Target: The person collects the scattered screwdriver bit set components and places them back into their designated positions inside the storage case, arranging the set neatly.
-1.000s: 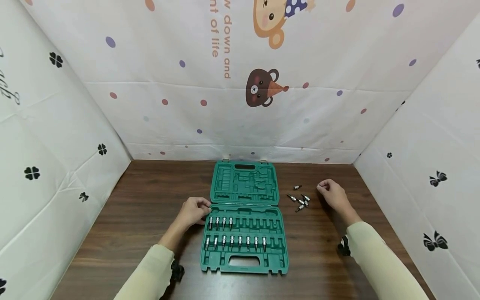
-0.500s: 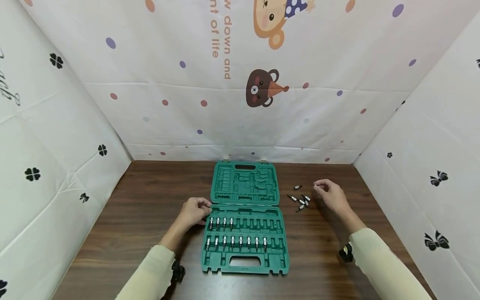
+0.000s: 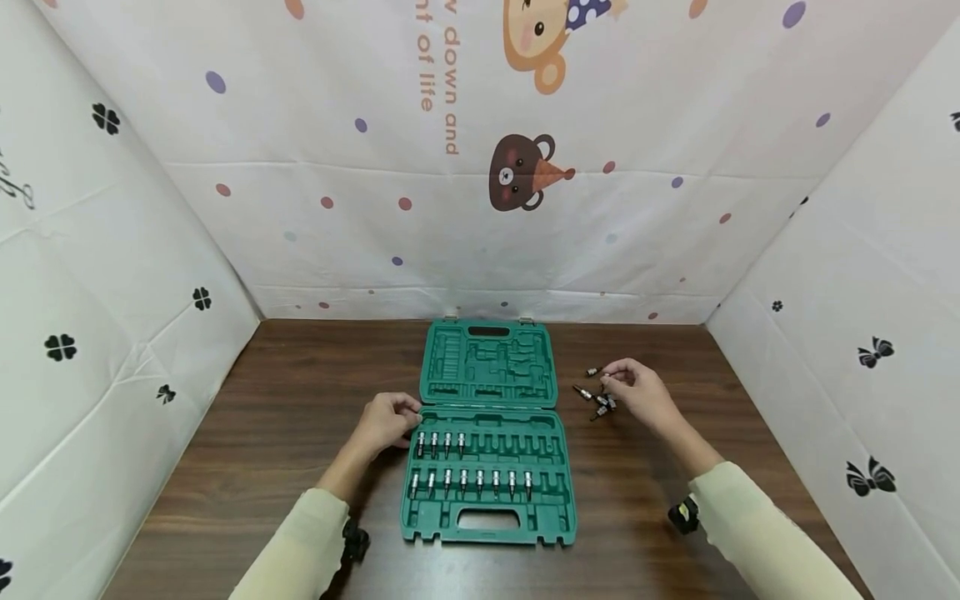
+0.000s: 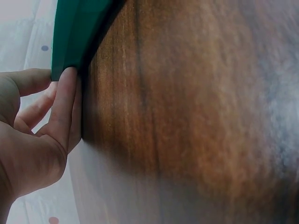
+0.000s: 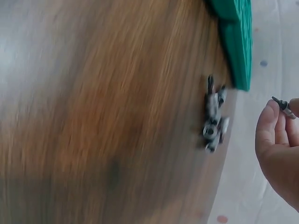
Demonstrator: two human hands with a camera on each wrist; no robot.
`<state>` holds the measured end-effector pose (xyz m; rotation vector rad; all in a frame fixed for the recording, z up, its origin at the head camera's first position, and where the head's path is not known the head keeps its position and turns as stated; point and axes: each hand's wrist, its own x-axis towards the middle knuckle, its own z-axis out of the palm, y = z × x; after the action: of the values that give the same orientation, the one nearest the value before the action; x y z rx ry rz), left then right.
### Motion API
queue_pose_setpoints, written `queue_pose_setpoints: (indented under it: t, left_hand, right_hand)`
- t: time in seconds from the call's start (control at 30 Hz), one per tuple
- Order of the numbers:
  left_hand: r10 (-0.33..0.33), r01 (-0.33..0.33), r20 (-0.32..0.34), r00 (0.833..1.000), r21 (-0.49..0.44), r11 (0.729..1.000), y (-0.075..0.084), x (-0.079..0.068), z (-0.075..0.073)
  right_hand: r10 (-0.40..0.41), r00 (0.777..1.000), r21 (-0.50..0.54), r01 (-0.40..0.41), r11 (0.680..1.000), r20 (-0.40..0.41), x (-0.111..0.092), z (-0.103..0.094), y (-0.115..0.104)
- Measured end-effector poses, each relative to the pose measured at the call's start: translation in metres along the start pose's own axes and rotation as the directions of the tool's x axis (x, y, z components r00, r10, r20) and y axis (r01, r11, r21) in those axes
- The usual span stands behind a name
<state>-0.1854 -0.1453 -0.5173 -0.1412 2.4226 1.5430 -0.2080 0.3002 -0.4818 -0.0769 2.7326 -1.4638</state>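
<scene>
An open green plastic tool case [image 3: 487, 527] lies on the table, its lower half holding two rows of silver bit sockets [image 3: 480, 481]. My left hand [image 3: 384, 423] pinches the case at its left edge near the hinge; in the left wrist view, the fingertips [image 4: 69, 74] meet at the green corner. Over to the right, my right hand [image 3: 642, 395] pinches one small bit socket [image 5: 285, 108] between thumb and fingers, its dark tip pointing out. Just left of and below that hand is a loose pile of bit sockets [image 3: 602, 405], with one more bit socket [image 3: 592, 372] behind it.
The case lid [image 3: 489, 362] lies folded back with moulded hollows. Dark wooden table [image 3: 322, 367] extends on both sides. White printed sheets [image 3: 480, 242] wall it in at the back, left and right.
My right hand has moved left with the bit socket, from beside the pile to over its right edge. The left hand stays at the case; the head view shifts slightly.
</scene>
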Motion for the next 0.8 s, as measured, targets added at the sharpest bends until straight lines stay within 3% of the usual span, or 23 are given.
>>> queue_pose_setpoints:
  t: [0.23,0.47,0.8]
  left_hand:
    - [-0.007,0.007,0.001,1.0,-0.001,1.0,0.0,0.0,-0.001]
    - [-0.015,0.015,0.001,1.0,0.006,1.0,0.002,0.001,-0.001]
    - [-0.019,0.019,0.012,1.0,-0.006,1.0,0.001,0.001,-0.002]
  right_hand:
    - [-0.009,0.997,0.072,0.003,0.997,0.074,-0.005,0.02,-0.017]
    - [-0.052,0.991,0.027,0.049,0.998,0.123,-0.01,0.037,-0.032]
    - [-0.117,0.963,0.145,0.083,0.986,0.244,-0.012,0.062,-0.05]
